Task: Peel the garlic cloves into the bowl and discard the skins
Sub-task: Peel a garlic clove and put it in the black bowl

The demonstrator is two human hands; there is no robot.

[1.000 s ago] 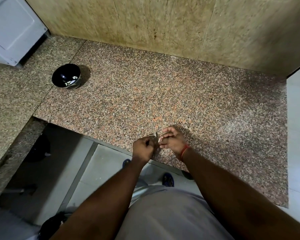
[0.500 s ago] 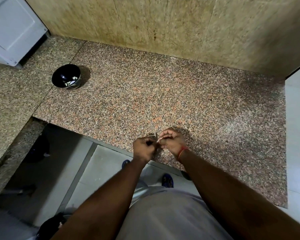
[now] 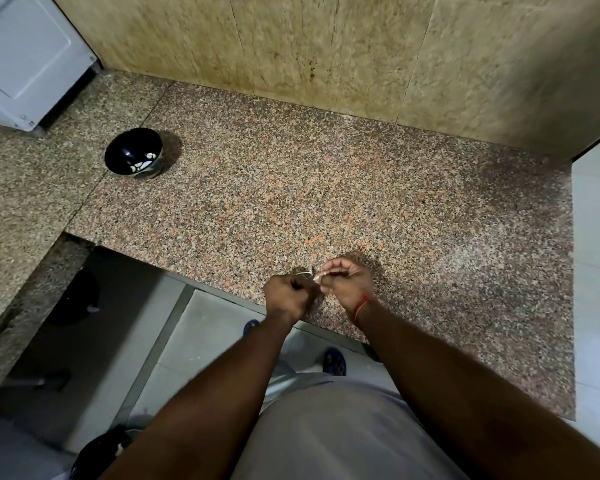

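Observation:
Both hands work close together over the front edge of the speckled granite counter (image 3: 326, 188). My left hand (image 3: 286, 297) is curled into a fist around something mostly hidden, with a thin pale strip of garlic skin (image 3: 305, 271) sticking up from it. My right hand (image 3: 347, 280) pinches a small pale garlic clove (image 3: 318, 278) at its fingertips, right beside the left fist. A black bowl (image 3: 134, 152) with white petal marks stands far off at the back left of the counter, holding a few pale pieces.
A white appliance (image 3: 25, 53) sits at the far left corner. A beige tiled wall (image 3: 326, 46) backs the counter. Below the counter's front edge lie floor tiles (image 3: 201, 327), my feet, and a dark bin-like object (image 3: 97, 452) at lower left.
The hands have stayed in place near the counter's front edge. The right fingers have shifted slightly on the clove, and the skin strip stands up a little more.

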